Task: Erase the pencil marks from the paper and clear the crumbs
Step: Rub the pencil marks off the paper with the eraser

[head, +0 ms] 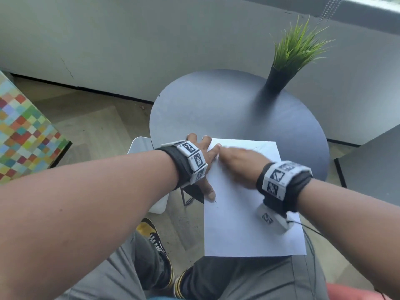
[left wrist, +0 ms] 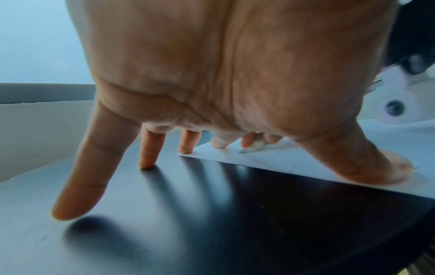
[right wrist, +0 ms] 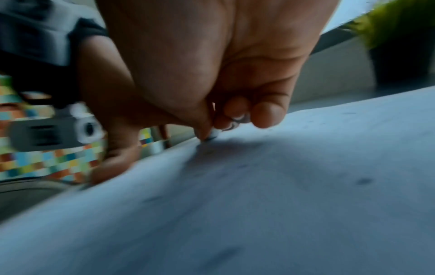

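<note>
A white paper (head: 249,226) lies on the near part of a round dark table (head: 238,109) and hangs over its front edge above my lap. My left hand (head: 208,158) is spread flat at the sheet's left edge. Its thumb (left wrist: 381,171) and two fingers press the paper (left wrist: 306,163), and the other fingers rest on the table. My right hand (head: 236,161), blurred, sits near the sheet's top left corner. It pinches a small white eraser (right wrist: 213,134) down onto the paper (right wrist: 282,186). Dark specks (right wrist: 364,180) dot the sheet, and a short pencil mark (head: 215,201) shows by the left thumb.
A green plant in a black pot (head: 277,81) stands at the table's back right. A multicoloured checkered surface (head: 23,135) is at the left, a white seat (head: 140,146) lies beside and under the table, and a grey surface (head: 372,161) is at the right.
</note>
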A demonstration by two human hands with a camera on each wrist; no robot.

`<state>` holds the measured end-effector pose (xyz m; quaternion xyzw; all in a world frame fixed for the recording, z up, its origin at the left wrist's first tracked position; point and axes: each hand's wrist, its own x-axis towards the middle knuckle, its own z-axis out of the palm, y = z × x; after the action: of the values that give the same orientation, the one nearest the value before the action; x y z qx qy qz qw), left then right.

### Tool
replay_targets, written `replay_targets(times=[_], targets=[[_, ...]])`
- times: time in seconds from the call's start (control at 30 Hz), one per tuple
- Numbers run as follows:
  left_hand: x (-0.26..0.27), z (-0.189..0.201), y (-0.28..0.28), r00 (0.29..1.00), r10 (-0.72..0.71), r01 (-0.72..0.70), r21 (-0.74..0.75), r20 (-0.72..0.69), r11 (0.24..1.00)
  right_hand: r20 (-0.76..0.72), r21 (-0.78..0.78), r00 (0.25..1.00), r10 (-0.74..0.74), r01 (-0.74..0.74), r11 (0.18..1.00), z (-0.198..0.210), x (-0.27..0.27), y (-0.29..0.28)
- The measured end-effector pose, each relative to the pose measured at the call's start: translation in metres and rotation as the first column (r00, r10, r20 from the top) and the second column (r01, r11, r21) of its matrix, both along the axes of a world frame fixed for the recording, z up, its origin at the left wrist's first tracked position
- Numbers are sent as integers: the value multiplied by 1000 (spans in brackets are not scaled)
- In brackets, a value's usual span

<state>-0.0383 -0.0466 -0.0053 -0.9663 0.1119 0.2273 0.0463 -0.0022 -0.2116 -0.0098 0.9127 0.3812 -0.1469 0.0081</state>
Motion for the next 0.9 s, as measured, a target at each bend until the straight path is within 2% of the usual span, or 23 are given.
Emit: replay_targets(times=[0.07, 0.1, 0.13, 0.2, 0.27, 0.3, 0.37, 0.43, 0.6, 0.7, 0.77, 0.9], targets=[[0, -3, 1, 1000, -5, 5, -6, 15, 1000, 48, -35, 983, -178, 180, 983, 7, 26, -5], [0, -4, 1, 1000, -4, 4, -5, 21, 1000, 60, -60, 974, -219, 223, 973, 10, 32, -6], [0, -4, 1, 1000, -2, 2, -4, 26, 1000, 68, -63, 976, -205, 210, 976, 11, 30, -5], [0, -5, 0, 1000, 8, -7, -3, 22, 1000, 40, -38, 998, -58, 59, 998, 10, 11, 1], [1, -5, -1, 1000, 16, -16, -9, 9, 1000, -58, -30, 996, 67, -69, 997, 3, -5, 2], [2, -4, -1, 1000, 12, -12, -15, 10, 1000, -60, -25, 997, 47, -49, 998, 5, -2, 1], [2, -4, 0, 1000, -1, 1, -20, 20, 1000, 19, -23, 995, -103, 103, 994, 8, 19, -2], [1, -4, 1, 1000, -5, 5, -7, 24, 1000, 54, -35, 981, -187, 189, 981, 9, 30, -4], [0, -5, 0, 999, 3, -3, 4, 34, 1000, -41, -20, 999, 35, -36, 999, -1, -5, 2], [-1, -7, 1, 999, -9, 9, -3, 51, 1000, 61, -25, 981, -184, 185, 982, 5, 25, -5], [-2, -7, 2, 998, -13, 13, 4, 60, 1000, 81, -42, 966, -244, 248, 968, 6, 30, -7], [0, -6, 0, 999, 11, -11, -8, 30, 1000, -38, -16, 997, 64, -64, 998, -1, -17, 2]])
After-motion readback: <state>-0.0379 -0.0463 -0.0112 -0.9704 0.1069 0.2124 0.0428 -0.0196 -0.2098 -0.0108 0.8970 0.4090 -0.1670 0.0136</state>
